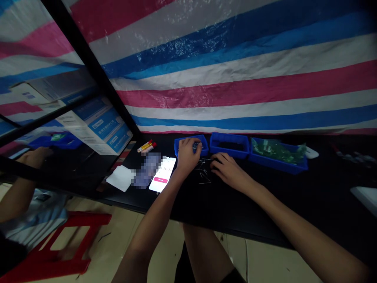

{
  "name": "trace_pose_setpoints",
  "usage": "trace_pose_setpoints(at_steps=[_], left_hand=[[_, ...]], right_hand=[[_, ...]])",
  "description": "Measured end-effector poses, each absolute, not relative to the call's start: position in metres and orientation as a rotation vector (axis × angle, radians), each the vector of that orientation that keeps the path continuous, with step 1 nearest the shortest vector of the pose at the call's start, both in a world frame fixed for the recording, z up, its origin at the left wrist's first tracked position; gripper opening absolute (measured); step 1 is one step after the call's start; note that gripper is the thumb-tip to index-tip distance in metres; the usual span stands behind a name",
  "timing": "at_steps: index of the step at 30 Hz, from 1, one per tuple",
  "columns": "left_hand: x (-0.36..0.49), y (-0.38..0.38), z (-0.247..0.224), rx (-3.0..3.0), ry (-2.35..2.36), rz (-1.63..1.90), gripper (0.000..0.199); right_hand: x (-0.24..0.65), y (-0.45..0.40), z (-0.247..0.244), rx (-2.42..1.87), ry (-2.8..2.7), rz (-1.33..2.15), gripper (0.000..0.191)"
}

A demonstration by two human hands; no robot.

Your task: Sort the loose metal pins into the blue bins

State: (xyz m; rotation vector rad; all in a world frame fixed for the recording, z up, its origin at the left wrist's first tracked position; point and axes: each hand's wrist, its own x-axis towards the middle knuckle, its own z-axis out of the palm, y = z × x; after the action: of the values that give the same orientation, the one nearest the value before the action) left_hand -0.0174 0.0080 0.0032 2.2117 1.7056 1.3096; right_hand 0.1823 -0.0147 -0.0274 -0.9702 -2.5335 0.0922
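My left hand (188,154) reaches over the left blue bin (177,146), which holds thin metal pieces like nails or pins (195,146). Its thumb is apart from the fingers, and the metal pieces show in the gap; some fingertips are hard to make out. Several loose slim metal pins (203,174) lie on the black table between my hands. To their right, my right hand (228,168) rests low over the table, fingers bent and slightly spread, tips close to the pins. I see nothing held in it.
A middle blue bin (229,151) and a right blue bin (277,161) with green plastic bags (273,150) stand in a row. A lit phone (163,175), white paper (120,178) and glue-like tubes (146,146) lie left. Beyond a black frame, another person's arm (17,192) shows.
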Motion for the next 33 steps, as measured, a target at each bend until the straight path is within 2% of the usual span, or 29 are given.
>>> trace_pose_setpoints(at_steps=[9, 17, 29, 33], left_hand=[[-0.0172, 0.0097, 0.0010, 2.234, 1.700, 1.288, 0.013], [-0.0188, 0.0101, 0.0012, 2.224, 1.754, 1.254, 0.015], [-0.0172, 0.0097, 0.0001, 2.252, 1.727, 1.252, 0.014], [-0.0186, 0.0098, 0.0008, 2.248, 1.747, 1.235, 0.015]], right_hand=[[0.1890, -0.0080, -0.0292, -1.045, -2.505, 0.049, 0.010], [0.1845, -0.0104, -0.0280, -0.918, -2.534, 0.019, 0.017], [0.1860, -0.0056, -0.0325, -0.868, -2.591, 0.009, 0.015], [0.1876, -0.0054, -0.0324, -0.829, -2.619, -0.057, 0.022]])
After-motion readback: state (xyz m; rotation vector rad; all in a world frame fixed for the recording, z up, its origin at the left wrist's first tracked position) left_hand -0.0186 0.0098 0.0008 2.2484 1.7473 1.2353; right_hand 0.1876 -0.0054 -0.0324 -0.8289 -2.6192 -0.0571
